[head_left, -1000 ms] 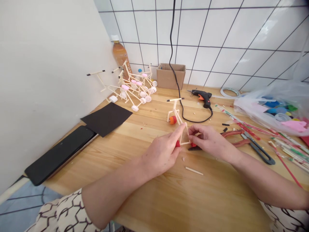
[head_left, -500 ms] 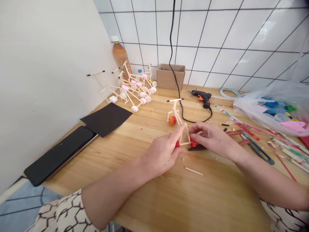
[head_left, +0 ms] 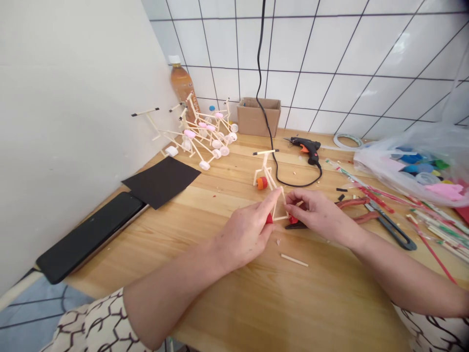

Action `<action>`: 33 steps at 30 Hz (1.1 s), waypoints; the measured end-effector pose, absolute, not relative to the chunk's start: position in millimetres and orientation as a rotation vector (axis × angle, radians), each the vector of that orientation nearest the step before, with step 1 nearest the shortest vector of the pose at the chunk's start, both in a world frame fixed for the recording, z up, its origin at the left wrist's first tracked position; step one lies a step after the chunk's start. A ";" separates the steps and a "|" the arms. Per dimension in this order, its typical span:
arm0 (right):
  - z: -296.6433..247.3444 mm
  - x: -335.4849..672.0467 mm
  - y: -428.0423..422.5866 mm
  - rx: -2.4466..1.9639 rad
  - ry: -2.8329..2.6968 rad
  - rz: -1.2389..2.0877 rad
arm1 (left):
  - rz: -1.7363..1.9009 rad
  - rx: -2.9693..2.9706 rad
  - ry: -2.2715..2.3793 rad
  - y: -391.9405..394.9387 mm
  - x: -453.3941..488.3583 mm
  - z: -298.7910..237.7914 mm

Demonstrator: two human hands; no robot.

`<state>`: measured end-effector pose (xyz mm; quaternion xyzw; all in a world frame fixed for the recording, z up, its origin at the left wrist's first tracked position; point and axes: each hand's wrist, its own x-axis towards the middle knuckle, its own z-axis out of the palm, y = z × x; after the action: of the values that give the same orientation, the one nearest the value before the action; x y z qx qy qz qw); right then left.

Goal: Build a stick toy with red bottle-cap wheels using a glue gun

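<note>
The left hand (head_left: 244,234) clasps a pale wooden-stick triangular frame (head_left: 280,208) over a light pine counter (head_left: 330,293), while the right hand (head_left: 318,215) pinches a red plastic cap (head_left: 293,219) at the frame's base, both hands closed.

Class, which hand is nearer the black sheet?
Left. The left hand lies to the sheet's right, not touching it; the right hand is farther off, beyond the left hand.
</note>
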<state>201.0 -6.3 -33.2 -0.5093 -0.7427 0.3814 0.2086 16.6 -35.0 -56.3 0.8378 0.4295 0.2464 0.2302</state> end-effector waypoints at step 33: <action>-34.4 205.9 -5.4 -1.460 -1.946 1.139 | 0.701 2.320 1.186 -34.5 17.0 -56.7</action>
<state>205.9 -5.4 -34.4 -0.5294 -0.7057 0.4133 0.2258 17.0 -34.5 -56.7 0.8387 0.4288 0.2535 0.2201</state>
